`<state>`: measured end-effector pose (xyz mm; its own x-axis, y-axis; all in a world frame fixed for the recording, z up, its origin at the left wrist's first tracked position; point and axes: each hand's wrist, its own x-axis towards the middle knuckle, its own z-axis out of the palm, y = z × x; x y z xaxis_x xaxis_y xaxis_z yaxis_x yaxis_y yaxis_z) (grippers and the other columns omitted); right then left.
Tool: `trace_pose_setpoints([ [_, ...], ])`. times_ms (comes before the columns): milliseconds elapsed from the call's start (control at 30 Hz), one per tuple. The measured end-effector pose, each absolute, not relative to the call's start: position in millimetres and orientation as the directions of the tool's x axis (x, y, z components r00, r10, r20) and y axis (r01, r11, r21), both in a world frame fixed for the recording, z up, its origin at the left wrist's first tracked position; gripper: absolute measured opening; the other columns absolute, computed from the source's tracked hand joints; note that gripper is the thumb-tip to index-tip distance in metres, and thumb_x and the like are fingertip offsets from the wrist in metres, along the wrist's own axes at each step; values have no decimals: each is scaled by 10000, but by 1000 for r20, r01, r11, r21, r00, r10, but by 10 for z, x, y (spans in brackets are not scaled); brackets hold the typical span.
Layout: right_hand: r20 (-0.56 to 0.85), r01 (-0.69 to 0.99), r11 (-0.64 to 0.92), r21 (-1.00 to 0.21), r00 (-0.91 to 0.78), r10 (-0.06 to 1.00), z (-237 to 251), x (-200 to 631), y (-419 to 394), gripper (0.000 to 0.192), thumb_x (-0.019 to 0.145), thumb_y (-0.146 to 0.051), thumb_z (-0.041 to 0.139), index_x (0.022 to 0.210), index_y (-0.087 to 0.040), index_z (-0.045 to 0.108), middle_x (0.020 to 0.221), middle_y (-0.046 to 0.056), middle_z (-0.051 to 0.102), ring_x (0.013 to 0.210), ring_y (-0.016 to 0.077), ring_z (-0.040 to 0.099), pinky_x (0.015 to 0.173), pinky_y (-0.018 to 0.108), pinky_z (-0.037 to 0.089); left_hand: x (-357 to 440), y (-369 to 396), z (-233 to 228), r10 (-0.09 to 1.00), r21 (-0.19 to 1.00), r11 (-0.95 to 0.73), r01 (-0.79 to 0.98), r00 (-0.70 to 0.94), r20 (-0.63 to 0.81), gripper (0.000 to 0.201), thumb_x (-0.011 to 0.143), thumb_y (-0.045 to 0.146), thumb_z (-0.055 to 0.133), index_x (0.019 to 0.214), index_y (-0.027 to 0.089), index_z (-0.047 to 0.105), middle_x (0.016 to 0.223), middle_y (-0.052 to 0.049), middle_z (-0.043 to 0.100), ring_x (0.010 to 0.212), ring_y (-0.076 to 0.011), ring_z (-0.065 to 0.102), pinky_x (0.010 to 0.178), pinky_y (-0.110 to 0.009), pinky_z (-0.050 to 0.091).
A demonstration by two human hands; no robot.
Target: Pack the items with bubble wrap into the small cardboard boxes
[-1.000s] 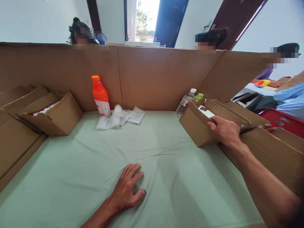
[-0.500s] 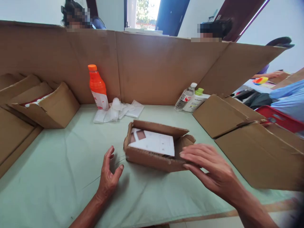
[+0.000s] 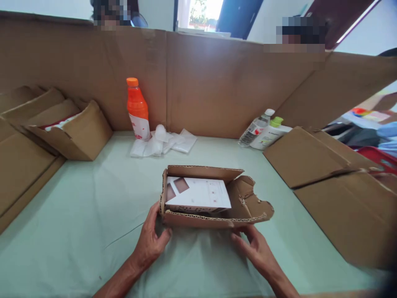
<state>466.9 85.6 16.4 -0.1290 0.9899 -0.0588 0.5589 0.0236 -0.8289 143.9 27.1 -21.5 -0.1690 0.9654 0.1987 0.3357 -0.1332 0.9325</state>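
An open-topped cardboard box [image 3: 198, 220] sits in front of me at the middle of the table, its right-end flap spread outward. Inside lies a white printed carton [image 3: 201, 192] with brown squares on its left part. My left hand [image 3: 153, 236] is closed about the box's left end, fingers along the side and thumb at the lower front corner. Under the right part of the box's front wall, my right hand [image 3: 256, 250] grips with its fingertips partly hidden by the cardboard.
An orange bottle [image 3: 138, 109] and clear plastic packets [image 3: 182, 140] stand and lie at the back. A water bottle [image 3: 256, 129] leans near a white green-capped bottle [image 3: 268, 134]. Cardboard boxes line the left [image 3: 89, 134] and right [image 3: 344, 215]. Behind a cardboard partition [image 3: 214, 82] are other people.
My left hand has moved right onto the box's left end. My right hand has gone from the right end to beneath the front wall. The right flap now shows spread out.
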Motion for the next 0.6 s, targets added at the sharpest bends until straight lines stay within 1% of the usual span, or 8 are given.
trace_pose_setpoints([
  [100,-98,593,-15,-805,-108,989,79,4526,955,436,715,-578,677,886,-178,709,921,133,781,858,325,732,738,401,602,1448,322,-214,967,949,-124,291,-180,182,719,781,156,584,1476,202,405,1470,-143,516,1359,-322,493,1146,-508,395],
  [200,-99,614,-23,-789,-91,991,52,4412,1154,435,702,-598,665,848,-190,693,865,126,785,821,326,736,715,399,592,1383,484,-169,970,959,-122,256,-173,170,698,761,148,578,1445,179,438,1447,-153,530,1355,-319,493,1143,-497,396],
  [300,-85,608,-7,-794,-101,991,89,4227,1399,434,687,-603,663,849,-200,668,843,116,783,798,315,737,684,379,583,1251,755,-107,968,960,-114,257,-188,165,658,740,157,589,1389,157,488,1364,-158,583,1307,-320,526,1116,-492,419],
  [400,-59,572,2,-820,-88,994,138,4015,1595,450,677,-603,663,878,-201,646,830,105,779,772,301,740,650,360,580,1128,1017,-80,960,956,-121,266,-213,181,664,727,164,596,1383,152,495,1316,-150,609,1277,-316,546,1102,-492,429],
  [500,-28,548,21,-836,-81,996,122,3892,1682,431,702,-584,669,888,-197,642,827,96,780,759,293,742,648,354,585,1065,1148,-106,953,954,-138,266,-225,201,699,720,154,598,1410,178,487,1309,-130,620,1261,-304,559,1093,-487,440],
  [600,12,545,53,-837,-78,997,29,3880,1678,414,723,-573,670,882,-191,653,792,87,776,720,280,732,626,340,583,1050,1154,-150,952,952,-156,264,-218,216,722,712,146,596,1425,198,492,1350,-125,607,1277,-305,550,1096,-490,441],
])
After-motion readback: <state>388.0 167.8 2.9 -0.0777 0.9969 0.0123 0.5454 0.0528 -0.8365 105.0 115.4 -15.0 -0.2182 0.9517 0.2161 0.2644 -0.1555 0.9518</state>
